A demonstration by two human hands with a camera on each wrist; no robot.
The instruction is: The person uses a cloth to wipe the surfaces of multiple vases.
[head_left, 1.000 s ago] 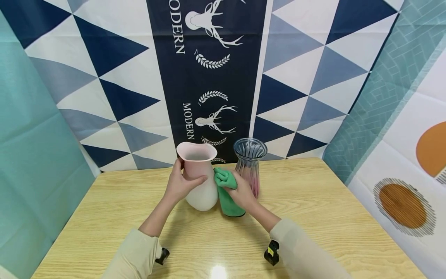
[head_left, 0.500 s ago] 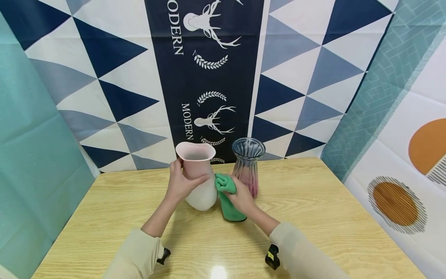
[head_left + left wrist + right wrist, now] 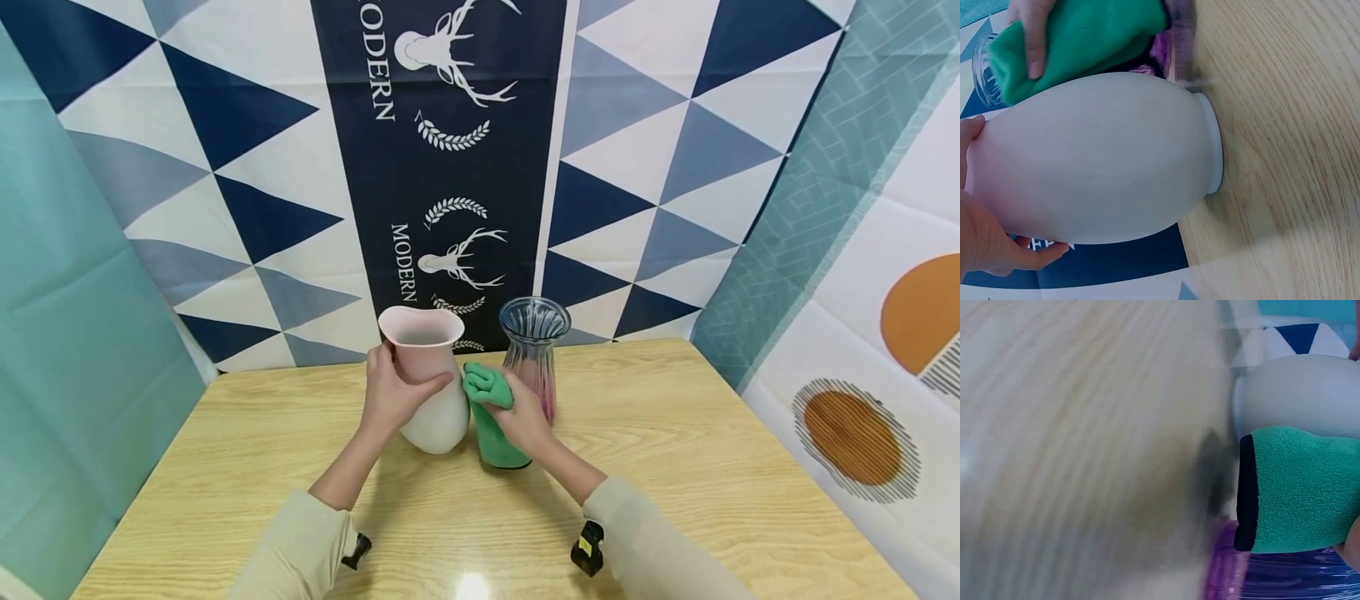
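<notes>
I have the pink-and-white vase [image 3: 438, 421] just left of centre, toward the far part of the table. It is roughly upright, but I can't tell whether its base bears fully on the wood. The left hand [image 3: 390, 398] is wrapped round its neck, thumb across the near side. The right hand [image 3: 525, 421] grips a green cloth [image 3: 501, 440], bunched under the thumb, its dark-edged lower part hanging down by the vase's right side; exact contact is unclear to me.

Over the last second I see the right hand and cloth dip a little, then come back up, while the left hand and vase stay put. I read that as short rubbing strokes along the vase, with the left hand steadying it.

Beyond the right hand, partly hidden by it, stands a ribbed glass vase [image 3: 536, 360], blue above and pink below.

The table [image 3: 660, 458] is pale grained wood, with a bright reflection at its near edge. Behind it hangs a backdrop [image 3: 450, 179] of deer heads and triangles; a teal sheet [image 3: 75, 275] closes the left, and a white sheet [image 3: 832, 325] with orange-brown rounds hangs right.
</notes>
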